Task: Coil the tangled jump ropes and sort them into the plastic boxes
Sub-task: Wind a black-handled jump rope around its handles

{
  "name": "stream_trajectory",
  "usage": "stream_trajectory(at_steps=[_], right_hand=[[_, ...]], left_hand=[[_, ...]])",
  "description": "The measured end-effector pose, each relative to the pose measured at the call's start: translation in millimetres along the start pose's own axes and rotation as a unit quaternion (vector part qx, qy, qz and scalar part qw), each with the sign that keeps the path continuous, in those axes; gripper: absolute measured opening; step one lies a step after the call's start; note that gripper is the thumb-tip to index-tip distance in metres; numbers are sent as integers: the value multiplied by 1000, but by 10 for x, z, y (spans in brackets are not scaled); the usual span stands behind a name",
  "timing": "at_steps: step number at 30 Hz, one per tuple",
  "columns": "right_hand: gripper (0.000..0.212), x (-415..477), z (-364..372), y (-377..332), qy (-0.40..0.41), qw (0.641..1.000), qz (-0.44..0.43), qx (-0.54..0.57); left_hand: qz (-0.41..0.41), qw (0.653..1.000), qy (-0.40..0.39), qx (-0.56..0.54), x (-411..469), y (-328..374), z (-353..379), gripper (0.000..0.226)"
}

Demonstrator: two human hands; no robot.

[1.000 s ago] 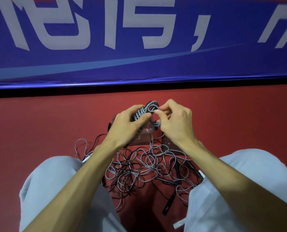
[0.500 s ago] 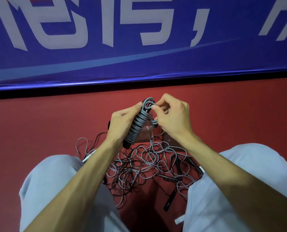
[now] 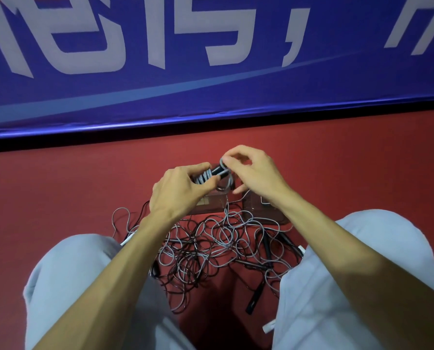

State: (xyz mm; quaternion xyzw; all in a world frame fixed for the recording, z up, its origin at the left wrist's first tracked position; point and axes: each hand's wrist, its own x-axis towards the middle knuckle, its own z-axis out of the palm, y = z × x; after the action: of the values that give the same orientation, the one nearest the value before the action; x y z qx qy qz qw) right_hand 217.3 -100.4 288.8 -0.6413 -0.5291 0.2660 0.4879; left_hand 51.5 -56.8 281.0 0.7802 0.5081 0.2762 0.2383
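A grey jump rope wound around its black handles is held in the air between both hands. My left hand grips the wound bundle from the left. My right hand pinches a loop of the grey cord at the bundle's right end. Under the hands stand two clear plastic boxes, one on the left and one on the right, both partly hidden. A tangle of grey and black ropes lies on the red floor between my knees, with black handles sticking out.
The red floor runs to a blue banner with white lettering along the back. My knees in light grey trousers flank the tangle on both sides. A white handle end lies by my right leg.
The bundle has turned from near upright to lying sideways. My right hand has lifted and pulled a cord loop up at the bundle's right end.
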Motion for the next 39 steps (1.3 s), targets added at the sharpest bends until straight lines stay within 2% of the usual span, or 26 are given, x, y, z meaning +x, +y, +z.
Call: stream_trajectory(at_steps=[3,6,8,11,15,20,24,27,30,32,34,36,39], right_hand=[[13,25,-49,12,0,988,-47,-149],[15,44,-112,-18,-30,987,-44,-152],[16,62,-146,-2,3,996,-31,-79],[18,96,-168,33,44,995,4,90],[20,152,-264,24,98,957,55,268],[19,171,-227,47,106,910,85,392],[6,199,-216,75,108,869,122,468],[14,218,-179,131,107,896,138,408],[30,227,-92,252,65,951,165,252],[23,259,-60,373,2,978,164,131],[19,317,-69,491,-49,983,168,48],[27,391,-122,617,-56,981,186,23],[37,500,-248,862,-32,979,198,24]], left_hand=[[25,997,-18,72,-18,11,-6,45],[0,998,-49,30,6,-28,36,42],[-18,996,-66,-55,49,-80,88,34],[-32,987,-75,-138,83,-153,179,16],[-38,982,-61,-173,74,-164,231,33],[-45,974,-51,-216,90,-170,239,30],[-61,951,-64,-296,64,-176,308,22],[-75,925,-68,-366,43,-131,389,22],[-106,902,-65,-414,101,-20,447,26],[-131,894,-83,-419,209,36,541,29],[-159,882,-104,-432,339,108,660,39],[-195,850,-129,-472,431,217,787,46],[-247,790,-165,-536,549,367,986,31]])
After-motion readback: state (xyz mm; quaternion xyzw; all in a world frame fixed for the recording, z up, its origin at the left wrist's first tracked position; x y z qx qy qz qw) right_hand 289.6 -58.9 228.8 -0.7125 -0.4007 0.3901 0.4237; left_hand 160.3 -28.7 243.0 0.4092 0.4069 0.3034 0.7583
